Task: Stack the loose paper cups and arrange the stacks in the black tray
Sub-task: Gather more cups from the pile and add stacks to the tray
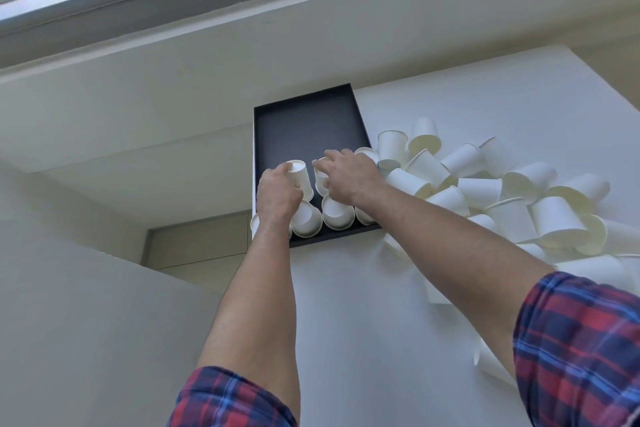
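One white worktop (346, 322) carries the black tray (304, 121) at its far left edge, with a loose cups pile (502, 191) just right of it. Cup stacks (337, 213) line the tray's near end. The left hand (277, 192) has its grip closed around a cup (300, 177); the right hand (346, 173) presses spread fingers onto another stack.

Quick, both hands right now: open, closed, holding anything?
Left hand: closed around a paper cup in the black tray.
Right hand: fingers on a second cup; grip cannot be told.
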